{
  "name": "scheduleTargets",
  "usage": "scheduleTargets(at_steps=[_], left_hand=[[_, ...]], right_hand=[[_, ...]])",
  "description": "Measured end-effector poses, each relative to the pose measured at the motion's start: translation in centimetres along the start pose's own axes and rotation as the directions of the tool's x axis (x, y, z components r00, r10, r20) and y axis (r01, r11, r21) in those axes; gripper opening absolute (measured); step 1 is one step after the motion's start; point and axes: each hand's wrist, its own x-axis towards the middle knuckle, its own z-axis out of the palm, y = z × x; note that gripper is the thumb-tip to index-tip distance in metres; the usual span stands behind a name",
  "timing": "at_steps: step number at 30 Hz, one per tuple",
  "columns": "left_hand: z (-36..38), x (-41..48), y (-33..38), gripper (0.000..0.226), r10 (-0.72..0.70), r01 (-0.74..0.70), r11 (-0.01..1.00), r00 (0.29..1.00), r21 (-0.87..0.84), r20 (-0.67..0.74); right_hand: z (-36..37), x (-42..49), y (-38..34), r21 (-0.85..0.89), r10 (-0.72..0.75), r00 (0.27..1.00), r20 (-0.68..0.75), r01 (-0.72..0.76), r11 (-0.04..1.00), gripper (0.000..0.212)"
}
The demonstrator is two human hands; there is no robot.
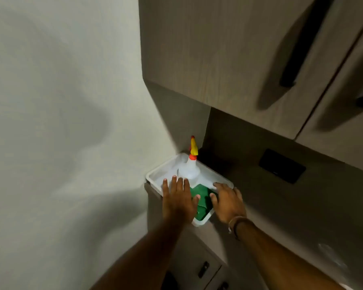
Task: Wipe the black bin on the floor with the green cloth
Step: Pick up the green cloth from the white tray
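Observation:
A folded green cloth [203, 203] lies in a white tray [155, 174] on the counter's left end. My left hand [179, 200] hovers over the tray's near left part, fingers spread, its thumb beside the cloth. Fingers apart, my right hand [228, 203] reaches over the tray's right edge with its thumb at the cloth. Neither hand holds anything. The black bin is not in view.
A clear spray bottle [190, 168] with a yellow and orange nozzle stands in the tray's far part. Wall cupboards [228, 59] hang overhead. A dark wall socket [282, 166] sits on the backsplash. Lower cabinet doors with handles [203, 268] are below. A pale wall is on the left.

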Motion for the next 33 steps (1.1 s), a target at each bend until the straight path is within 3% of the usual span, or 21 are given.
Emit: scheduleTargets(at_steps=[2,6,10,12,16,19,21,24,28,30,33], left_hand=[[0.8,2.1,0.4,0.073,-0.054,0.054,0.998,0.998,0.031,0.015],[2.1,5.2,0.6,0.059,-0.106,0.091,0.992,0.979,0.087,0.177],[3.3,6.7,0.9,0.056,-0.140,0.114,0.988,0.940,0.102,0.311],[3.5,6.9,1.2,0.053,-0.153,0.135,0.988,0.928,0.076,0.339],[3.3,7.8,1.0,0.018,-0.213,0.247,0.967,0.917,-0.062,0.336],[3.1,8.6,0.6,0.022,-0.233,0.294,0.947,0.907,-0.132,0.352],[2.9,9.0,0.4,0.030,-0.242,0.321,0.933,0.893,-0.161,0.379],[2.4,9.4,-0.2,0.040,-0.242,0.343,0.913,0.891,-0.222,0.385],[0.1,7.9,-0.8,0.060,-0.166,0.319,0.841,0.921,-0.437,0.353],[-1.6,6.3,-1.1,0.055,-0.117,0.303,0.721,0.939,-0.623,0.322],[-4.1,2.9,-1.5,0.038,0.017,0.240,0.437,0.961,-0.867,0.274]], right_hand=[[0.6,2.7,0.4,-0.126,-0.026,0.996,0.082,0.036,0.991,0.044],[1.4,6.0,0.7,-0.332,0.034,0.963,0.266,0.059,0.942,0.046],[1.9,7.6,1.4,-0.412,0.077,0.926,0.370,0.089,0.907,0.051],[2.2,8.0,1.7,-0.414,0.086,0.916,0.392,0.092,0.905,0.054],[2.4,8.8,1.9,-0.404,0.114,0.909,0.400,0.064,0.912,0.055],[2.3,9.1,1.7,-0.349,0.110,0.925,0.363,0.026,0.937,0.057],[2.1,9.0,1.9,-0.319,0.122,0.945,0.304,-0.019,0.947,0.048],[1.8,8.6,2.5,-0.154,0.117,0.976,0.186,-0.089,0.984,0.030],[-0.5,7.2,3.3,0.187,0.122,0.982,0.148,-0.149,0.971,0.039],[-2.3,6.1,2.8,0.360,0.119,0.984,0.135,-0.160,0.919,0.033],[-5.4,3.7,1.4,0.674,0.027,0.986,0.165,-0.133,0.726,0.018]])
